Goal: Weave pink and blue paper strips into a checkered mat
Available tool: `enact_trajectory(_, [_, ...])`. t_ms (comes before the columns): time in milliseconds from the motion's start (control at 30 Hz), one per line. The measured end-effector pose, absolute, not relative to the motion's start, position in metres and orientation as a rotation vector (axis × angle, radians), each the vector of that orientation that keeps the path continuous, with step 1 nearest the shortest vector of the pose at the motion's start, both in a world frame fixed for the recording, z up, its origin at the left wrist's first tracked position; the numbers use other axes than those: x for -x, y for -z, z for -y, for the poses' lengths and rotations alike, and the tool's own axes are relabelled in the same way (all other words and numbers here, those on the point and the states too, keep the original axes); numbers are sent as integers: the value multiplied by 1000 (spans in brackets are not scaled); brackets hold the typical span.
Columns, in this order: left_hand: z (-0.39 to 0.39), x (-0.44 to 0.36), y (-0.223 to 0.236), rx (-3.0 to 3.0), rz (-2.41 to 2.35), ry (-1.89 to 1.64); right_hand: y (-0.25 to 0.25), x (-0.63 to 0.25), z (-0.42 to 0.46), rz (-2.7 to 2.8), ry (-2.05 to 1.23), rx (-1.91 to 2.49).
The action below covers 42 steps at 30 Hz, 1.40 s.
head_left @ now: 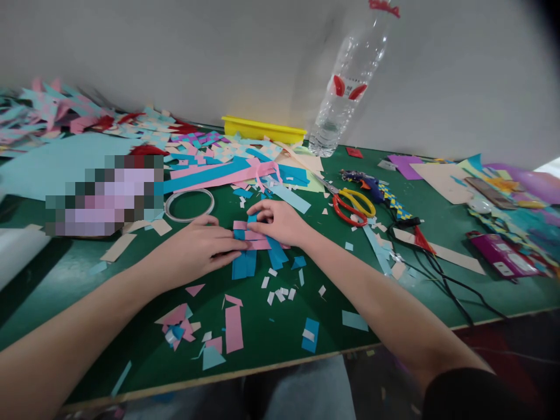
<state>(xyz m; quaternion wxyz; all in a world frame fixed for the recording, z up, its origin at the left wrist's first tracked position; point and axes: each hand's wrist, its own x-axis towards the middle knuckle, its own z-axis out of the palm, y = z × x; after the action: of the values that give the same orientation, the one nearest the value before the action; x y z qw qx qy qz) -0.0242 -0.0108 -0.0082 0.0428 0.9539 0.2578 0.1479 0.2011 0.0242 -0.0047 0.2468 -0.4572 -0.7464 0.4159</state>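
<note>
A small weave of blue and pink paper strips [251,239] lies on the green table between my hands. My left hand [201,248] reaches in from the left, its fingertips on the weave's left edge, holding it against the table; its thumb is hidden. Over the upper right of the weave, my right hand [282,223] is closed with curled fingers on a blue strip. Blue strip ends fan out below the pink ones. A roll of clear tape [189,204] lies just beyond my left hand. Scissors [352,205] with red and yellow handles rest right of my right hand.
An upright clear plastic bottle [345,87] and a yellow tray [265,129] stand by the wall. A pixelated object [109,198] lies at left. Paper scraps [234,328] litter the front. Black cords [441,280] and a purple packet [503,255] lie at right.
</note>
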Motion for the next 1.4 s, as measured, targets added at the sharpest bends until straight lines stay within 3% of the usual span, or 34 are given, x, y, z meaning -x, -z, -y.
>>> enact_trajectory(1000, [9,25,13,-2911,-834,-445,6,-200,-18,2124,-937,1110])
enact_trajectory(1233, [10,24,13,-2866,-860,-490,5,-202,-19,2231,-613,1061])
enact_trajectory(1400, [11,24,12,-2874,-838,-488,7,-203,-22,2189,-641,1057])
